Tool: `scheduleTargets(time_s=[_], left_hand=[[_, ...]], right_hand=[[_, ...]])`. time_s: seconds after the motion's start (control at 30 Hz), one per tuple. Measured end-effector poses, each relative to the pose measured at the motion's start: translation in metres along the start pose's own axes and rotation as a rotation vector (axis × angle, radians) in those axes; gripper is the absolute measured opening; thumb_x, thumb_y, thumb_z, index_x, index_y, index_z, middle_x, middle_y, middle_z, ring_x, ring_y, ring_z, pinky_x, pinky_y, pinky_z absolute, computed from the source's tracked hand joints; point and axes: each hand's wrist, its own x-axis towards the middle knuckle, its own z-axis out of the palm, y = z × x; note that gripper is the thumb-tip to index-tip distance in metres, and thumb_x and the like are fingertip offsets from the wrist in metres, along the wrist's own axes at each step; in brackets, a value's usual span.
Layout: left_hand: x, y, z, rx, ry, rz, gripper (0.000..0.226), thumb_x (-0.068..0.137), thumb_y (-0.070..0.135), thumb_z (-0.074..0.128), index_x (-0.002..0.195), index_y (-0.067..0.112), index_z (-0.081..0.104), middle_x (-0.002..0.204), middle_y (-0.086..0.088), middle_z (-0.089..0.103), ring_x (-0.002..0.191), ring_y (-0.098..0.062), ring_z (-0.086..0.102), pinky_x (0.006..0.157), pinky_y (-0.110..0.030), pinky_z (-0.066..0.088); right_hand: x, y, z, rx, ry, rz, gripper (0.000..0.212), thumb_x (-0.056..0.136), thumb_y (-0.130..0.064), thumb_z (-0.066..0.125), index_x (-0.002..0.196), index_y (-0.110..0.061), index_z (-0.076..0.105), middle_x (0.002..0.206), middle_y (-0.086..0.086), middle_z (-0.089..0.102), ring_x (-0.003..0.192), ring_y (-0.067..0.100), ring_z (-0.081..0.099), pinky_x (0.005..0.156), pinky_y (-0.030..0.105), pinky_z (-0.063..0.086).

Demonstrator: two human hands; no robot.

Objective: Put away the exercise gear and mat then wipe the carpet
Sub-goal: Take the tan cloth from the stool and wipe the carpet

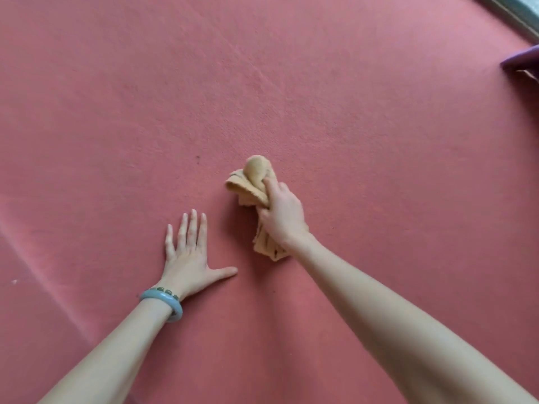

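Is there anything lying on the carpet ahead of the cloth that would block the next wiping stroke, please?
Nothing visible does. The right hand grips the bunched tan cloth on the red carpet, which lies bare beyond it apart from a small dark speck. The left hand rests flat beside it, and a purple object sits far off at the right edge.

Probably a home room: wall-to-wall pink carpet, with a purple rolled mat at its edge.

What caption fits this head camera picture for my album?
Right hand wipes the pink carpet with a tan cloth, left hand flat beside it.
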Motion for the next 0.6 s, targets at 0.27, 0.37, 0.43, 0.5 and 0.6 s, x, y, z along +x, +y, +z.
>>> scheduleTargets(time_s=[0.27,0.37,0.43,0.5,0.6], left_hand=[[-0.003,0.002,-0.006,0.037,-0.034,-0.006,0.132,0.048,0.094,0.023,0.143,0.012,-0.021,0.154,-0.007,-0.019,0.14,-0.019,-0.024,0.109,-0.044,-0.021],[-0.003,0.003,-0.008,0.036,-0.037,-0.017,0.131,0.047,0.095,0.02,0.14,0.014,-0.028,0.148,-0.003,-0.031,0.137,-0.017,-0.03,0.11,-0.045,-0.022],[-0.003,0.003,-0.007,0.047,-0.035,-0.014,0.133,0.048,0.096,0.021,0.141,0.013,-0.026,0.149,-0.004,-0.029,0.136,-0.016,-0.033,0.11,-0.045,-0.022],[-0.002,0.0,-0.004,0.087,-0.028,-0.007,0.134,0.051,0.098,0.02,0.146,0.01,-0.014,0.154,-0.009,-0.015,0.139,-0.016,-0.029,0.112,-0.045,-0.017],[0.0,-0.003,-0.001,0.105,-0.075,-0.037,0.128,0.058,0.096,0.017,0.148,0.005,0.01,0.155,-0.013,0.011,0.144,-0.021,-0.012,0.113,-0.047,-0.004]], right_hand=[[0.03,0.03,-0.034,0.0,-0.104,-0.085,0.032,0.08,-0.018,0.06,0.109,-0.01,0.049,0.105,0.015,0.056,0.099,0.035,0.055,0.077,0.038,0.041],[0.051,0.091,-0.07,-0.027,0.062,0.106,0.026,0.079,-0.017,0.059,0.102,-0.009,0.05,0.102,0.018,0.057,0.096,0.037,0.055,0.074,0.041,0.041],[0.06,0.129,-0.091,-0.022,0.181,0.254,0.025,0.08,-0.016,0.057,0.102,-0.007,0.049,0.102,0.021,0.058,0.096,0.04,0.055,0.075,0.042,0.04],[0.068,0.158,-0.108,-0.02,0.293,0.413,0.027,0.08,-0.013,0.054,0.105,-0.004,0.048,0.106,0.024,0.058,0.1,0.042,0.054,0.08,0.043,0.04],[0.087,0.153,-0.111,0.002,0.386,0.514,0.033,0.083,-0.017,0.052,0.113,-0.005,0.048,0.111,0.024,0.059,0.105,0.042,0.053,0.086,0.043,0.04]])
